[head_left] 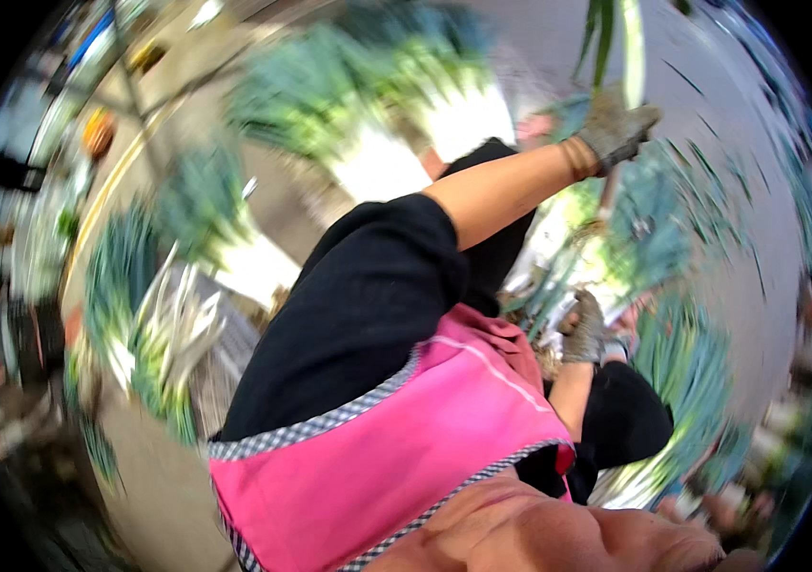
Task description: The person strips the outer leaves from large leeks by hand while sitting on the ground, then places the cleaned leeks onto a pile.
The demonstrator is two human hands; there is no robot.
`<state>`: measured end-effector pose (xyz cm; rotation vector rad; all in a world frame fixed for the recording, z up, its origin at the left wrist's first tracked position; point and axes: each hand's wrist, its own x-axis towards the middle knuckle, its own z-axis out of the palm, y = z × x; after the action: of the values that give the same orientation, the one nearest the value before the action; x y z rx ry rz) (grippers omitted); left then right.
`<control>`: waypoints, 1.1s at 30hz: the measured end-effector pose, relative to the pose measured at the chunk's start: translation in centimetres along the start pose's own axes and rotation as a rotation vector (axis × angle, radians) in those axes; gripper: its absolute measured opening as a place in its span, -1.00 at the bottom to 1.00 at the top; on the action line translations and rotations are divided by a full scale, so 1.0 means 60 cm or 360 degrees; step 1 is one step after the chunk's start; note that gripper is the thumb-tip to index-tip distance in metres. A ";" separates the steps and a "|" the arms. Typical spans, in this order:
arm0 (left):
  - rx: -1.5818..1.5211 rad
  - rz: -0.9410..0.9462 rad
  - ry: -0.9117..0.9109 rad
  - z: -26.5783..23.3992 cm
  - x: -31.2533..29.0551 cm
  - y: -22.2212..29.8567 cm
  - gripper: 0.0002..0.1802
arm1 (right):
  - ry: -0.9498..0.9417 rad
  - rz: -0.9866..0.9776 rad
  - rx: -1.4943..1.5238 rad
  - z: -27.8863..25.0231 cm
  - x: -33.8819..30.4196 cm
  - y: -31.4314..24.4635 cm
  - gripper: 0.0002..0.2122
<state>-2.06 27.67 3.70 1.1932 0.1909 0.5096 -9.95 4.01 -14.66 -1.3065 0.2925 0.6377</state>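
Note:
My left hand (618, 131), in a dirty grey work glove, reaches far out to the upper right. Its fingers are closed on a leek (633, 57), whose pale shank rises from the grip beside dark green leaves. Nearer to me, my right hand (583, 329) is also gloved and has curled fingers; motion blur hides what they hold, if anything. Between the hands lies a pile of leeks (649, 229) with white shanks and blue-green tops. More leeks (682, 353) spread just right of my right hand.
Large leek bundles (377, 172) lie across the upper middle, and another bundle (225, 234) sits to the left. Loose thin leeks (177, 329) rest by a greyish crate-like object (225, 353). Scattered leaf scraps (711, 181) lie on the grey floor (744, 276).

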 end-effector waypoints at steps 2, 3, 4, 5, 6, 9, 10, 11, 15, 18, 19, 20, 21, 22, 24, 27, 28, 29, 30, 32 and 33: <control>0.0050 0.0301 0.0178 -0.071 0.025 0.029 -0.77 | 0.0010 0.0004 0.0049 -0.036 0.021 0.005 -0.80; 0.0027 0.0363 0.0271 -0.113 0.008 0.061 -0.78 | -0.0041 -0.0024 0.0083 -0.050 0.028 0.008 -0.78; -0.0070 0.0279 0.0255 -0.168 0.021 0.066 -0.73 | -0.0076 -0.0050 0.0084 -0.059 0.037 0.012 -0.76; -0.0087 0.0258 0.0287 -0.229 0.020 0.067 -0.66 | -0.0104 -0.0077 0.0089 -0.066 0.047 0.019 -0.74; 0.0235 0.0608 0.0434 -0.291 -0.012 0.098 -0.63 | -0.0176 -0.0050 0.0128 -0.064 0.054 0.024 -0.73; 0.0832 0.0736 0.1033 -0.453 -0.091 0.140 -0.80 | -0.0040 -0.0039 -0.0071 -0.032 0.052 0.022 -0.83; 0.0734 0.0506 0.1027 -0.549 -0.123 0.121 -0.81 | -0.0072 -0.0009 -0.0123 -0.027 0.056 0.024 -0.83; 0.1238 0.0527 0.1103 -0.579 -0.169 0.112 -0.64 | -0.0028 -0.0014 -0.0133 -0.033 0.058 0.028 -0.83; 0.1272 -0.0106 0.1828 -0.767 -0.370 0.042 -0.58 | 0.0004 -0.0059 -0.0303 -0.024 0.069 0.050 -0.81; 0.2122 -0.0832 0.1988 -0.900 -0.543 -0.107 -0.54 | 0.0021 0.0045 -0.0435 -0.035 0.087 0.070 -0.79; 0.2220 -0.1486 0.1770 -0.953 -0.616 -0.152 -0.51 | -0.0001 0.0114 -0.0447 -0.034 0.092 0.079 -0.80; 0.2070 -0.1727 0.1577 -0.963 -0.633 -0.177 -0.50 | 0.0008 0.0176 -0.0441 -0.042 0.095 0.084 -0.80; 0.1900 -0.1954 0.1390 -0.952 -0.655 -0.191 -0.50 | 0.0004 0.0235 -0.0443 -0.045 0.099 0.089 -0.80; 0.1873 -0.1840 0.1511 -0.902 -0.637 -0.180 -0.52 | 0.0031 0.0251 -0.0454 -0.050 0.098 0.096 -0.81; 0.1891 -0.1638 0.1748 -0.865 -0.652 -0.153 -0.58 | 0.0037 0.0299 -0.0480 -0.034 0.098 0.103 -0.83; 0.2371 -0.1549 0.1825 -0.900 -0.573 -0.162 -0.54 | -0.0193 0.0002 -0.0746 -0.101 0.142 0.152 -0.94; 0.2502 -0.1320 0.1739 -0.897 -0.543 -0.175 -0.52 | -0.0161 0.0138 -0.0645 -0.086 0.140 0.149 -0.94; 0.2600 -0.1078 0.1659 -0.890 -0.515 -0.183 -0.50 | -0.0151 0.0277 -0.0555 -0.058 0.141 0.143 -0.93; 0.2703 -0.1033 0.1172 -0.924 -0.497 -0.171 -0.47 | -0.0187 0.0435 -0.0489 -0.017 0.150 0.139 -0.91; 0.2325 -0.0562 0.1043 -0.760 -0.299 -0.133 -0.49 | 0.0030 0.0344 -0.0813 -0.021 0.146 0.141 -0.86; 0.1879 -0.0101 0.0944 -0.754 -0.245 -0.123 -0.55 | 0.0060 0.0315 -0.1008 0.001 0.152 0.140 -0.85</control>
<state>-31.11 56.59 -21.61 2.1310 1.1516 0.7092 -7.60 7.54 -26.30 -1.9120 0.2614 0.9181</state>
